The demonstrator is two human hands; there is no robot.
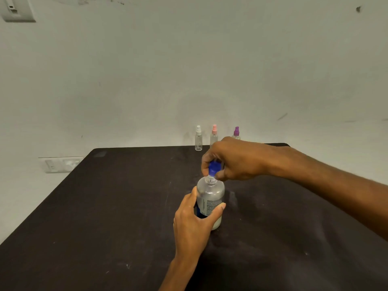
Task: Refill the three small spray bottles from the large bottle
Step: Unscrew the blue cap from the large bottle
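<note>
The large clear bottle (210, 196) stands upright mid-table, with whitish liquid low inside. My left hand (195, 219) grips its lower body from the left. My right hand (233, 162) pinches the blue cap (214, 168) just above the bottle's open neck, the cap tilted off it. Three small spray bottles stand in a row at the table's far edge by the wall: one with a white top (198, 138), one with a pink top (214, 135), and one with a purple top (236, 132) that is partly hidden behind my right hand.
A black table (105, 206) fills the lower view, ending at a pale wall. A wall socket plate (60, 164) sits low on the wall beyond the table's left edge, and another switch plate (16, 9) is at the top left.
</note>
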